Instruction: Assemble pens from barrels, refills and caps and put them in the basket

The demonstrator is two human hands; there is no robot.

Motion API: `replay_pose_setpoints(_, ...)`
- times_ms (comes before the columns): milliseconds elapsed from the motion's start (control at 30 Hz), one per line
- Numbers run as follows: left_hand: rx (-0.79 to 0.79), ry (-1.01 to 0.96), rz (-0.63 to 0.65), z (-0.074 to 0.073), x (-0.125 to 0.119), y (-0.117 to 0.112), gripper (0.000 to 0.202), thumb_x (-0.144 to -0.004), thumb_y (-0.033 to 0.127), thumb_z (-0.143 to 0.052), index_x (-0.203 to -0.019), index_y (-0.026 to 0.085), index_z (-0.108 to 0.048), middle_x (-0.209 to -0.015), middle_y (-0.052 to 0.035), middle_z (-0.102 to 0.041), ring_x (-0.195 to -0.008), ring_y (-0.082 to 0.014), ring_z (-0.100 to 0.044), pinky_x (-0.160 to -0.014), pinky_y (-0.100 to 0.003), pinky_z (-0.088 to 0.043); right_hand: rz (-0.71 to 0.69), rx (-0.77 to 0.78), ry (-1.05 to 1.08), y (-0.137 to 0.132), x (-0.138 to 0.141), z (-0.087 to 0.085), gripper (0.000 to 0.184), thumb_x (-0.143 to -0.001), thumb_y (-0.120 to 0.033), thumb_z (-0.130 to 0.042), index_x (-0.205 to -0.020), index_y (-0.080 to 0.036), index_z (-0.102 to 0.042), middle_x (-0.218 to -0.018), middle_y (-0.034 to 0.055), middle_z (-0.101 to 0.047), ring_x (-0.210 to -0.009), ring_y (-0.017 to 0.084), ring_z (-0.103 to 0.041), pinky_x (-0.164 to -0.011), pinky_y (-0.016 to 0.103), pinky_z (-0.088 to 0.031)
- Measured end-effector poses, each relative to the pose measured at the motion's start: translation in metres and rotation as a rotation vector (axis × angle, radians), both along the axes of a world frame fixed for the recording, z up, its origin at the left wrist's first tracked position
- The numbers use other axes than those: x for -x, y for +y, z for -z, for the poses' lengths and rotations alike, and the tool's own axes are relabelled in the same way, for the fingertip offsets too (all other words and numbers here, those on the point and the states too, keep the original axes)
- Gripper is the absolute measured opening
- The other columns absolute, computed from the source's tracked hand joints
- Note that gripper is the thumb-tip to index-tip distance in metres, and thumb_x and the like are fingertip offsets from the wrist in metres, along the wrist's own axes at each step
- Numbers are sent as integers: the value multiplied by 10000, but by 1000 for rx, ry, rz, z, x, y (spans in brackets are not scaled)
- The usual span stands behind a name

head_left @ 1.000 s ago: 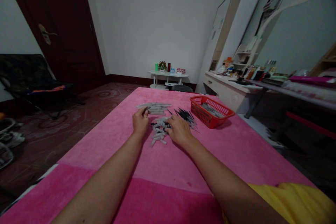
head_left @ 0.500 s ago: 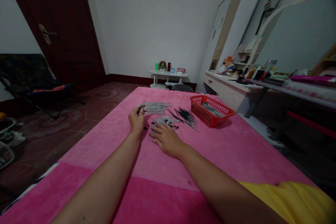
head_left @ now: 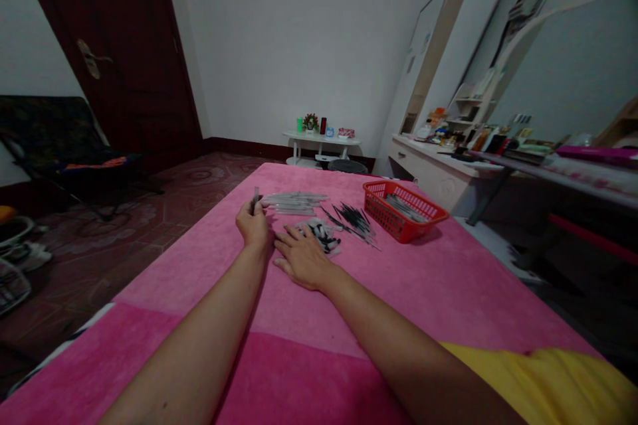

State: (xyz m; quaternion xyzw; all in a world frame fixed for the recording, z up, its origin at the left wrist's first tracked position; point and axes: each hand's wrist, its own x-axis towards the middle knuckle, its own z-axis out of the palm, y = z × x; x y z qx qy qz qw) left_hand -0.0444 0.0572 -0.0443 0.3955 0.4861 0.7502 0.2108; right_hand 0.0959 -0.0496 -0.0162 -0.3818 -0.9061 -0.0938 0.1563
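My left hand (head_left: 252,224) is closed around a slim grey pen barrel (head_left: 256,194), whose end sticks up above the fingers. Beside it lies a row of translucent grey pen barrels (head_left: 299,202) on the pink cloth. My right hand (head_left: 304,259) is spread flat, palm down, with its fingertips at the near left edge of a pile of small clear and black pen caps (head_left: 323,234). It partly covers that pile. To the right of the caps are loose dark pen refills (head_left: 355,220).
A red plastic basket (head_left: 403,226) with more slim grey pieces stands right of the refills. Pink cloth (head_left: 423,299) covers the table. Yellow fabric (head_left: 538,378) lies at the near right. Farther off are a white side table (head_left: 321,139) and a cluttered dresser (head_left: 438,166).
My left hand has shifted slightly left, and the barrel in it now points more upright. My right hand has slid left and a little nearer, uncovering more of the caps.
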Motion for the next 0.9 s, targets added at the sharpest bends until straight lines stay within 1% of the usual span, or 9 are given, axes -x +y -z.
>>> replay_pose_setpoints(67,-23,43,30,-1,-3,-2,269,-808,234,-490,-975,138,-678,-843,-62,-694,-726,-121,-624,-651,-216,-485,80,7,19,5,-1,2,379,-934,-357,-467,-1240,-155,-562,-1263,107,-587,-1280,255,-369,-1085,474,-188)
replay_pose_setpoints(200,-53,175,116,-5,-11,-7,290,-818,229,-484,-1021,139,-670,-809,-51,-689,-711,-131,-627,-668,-238,-495,193,17,76,10,-6,5,271,-930,-267,-471,-1121,-159,-629,-1143,104,-637,-1180,230,-440,-1064,450,-206)
replay_pose_setpoints(267,-66,271,170,-5,-15,-10,299,-811,215,-491,-1037,143,-673,-813,-48,-693,-724,-144,-635,-692,-256,-503,208,16,134,10,-8,5,249,-925,-289,-491,-1075,-169,-651,-1120,95,-644,-1154,229,-454,-1053,445,-221)
replay_pose_setpoints(367,-72,457,234,-3,-21,-12,298,-808,201,-502,-1038,160,-687,-865,-53,-711,-793,-171,-653,-762,-293,-513,175,-1,273,10,-15,3,245,-930,-327,-492,-1025,-196,-675,-1128,69,-641,-1108,213,-487,-1019,407,-274)
replay_pose_setpoints(467,-85,626,277,0,-25,-15,319,-806,181,-511,-1075,173,-681,-953,-68,-719,-866,-191,-661,-827,-327,-515,227,-39,439,15,-34,0,225,-931,-288,-483,-1019,-220,-679,-1082,47,-649,-1034,190,-524,-951,351,-342)
replay_pose_setpoints(567,-102,770,308,1,-28,-17,333,-807,161,-509,-1095,177,-675,-1034,-82,-710,-942,-208,-655,-876,-353,-507,410,-66,537,25,-65,0,196,-882,-192,-514,-975,-188,-687,-978,64,-661,-967,197,-551,-874,322,-392)
replay_pose_setpoints(667,-96,854,308,-1,-30,-20,327,-809,150,-509,-1086,182,-680,-1054,-84,-708,-986,-219,-646,-899,-368,-502,533,-71,548,37,-94,7,242,-821,-100,-524,-969,-183,-697,-973,69,-668,-958,203,-564,-853,309,-408)
replay_pose_setpoints(733,-89,884,306,-3,-31,-22,326,-809,144,-512,-1082,189,-682,-1055,-81,-709,-1002,-222,-642,-899,-369,-502,563,-66,532,43,-107,12,266,-797,-77,-528,-960,-194,-703,-973,62,-673,-955,200,-570,-848,299,-410)
replay_pose_setpoints(900,-69,925,314,-4,-32,-23,323,-814,141,-510,-1084,179,-682,-1049,-87,-711,-1007,-227,-641,-888,-366,-507,632,-53,505,49,-118,16,249,-805,-106,-544,-961,-210,-708,-983,57,-675,-965,190,-569,-862,286,-400)
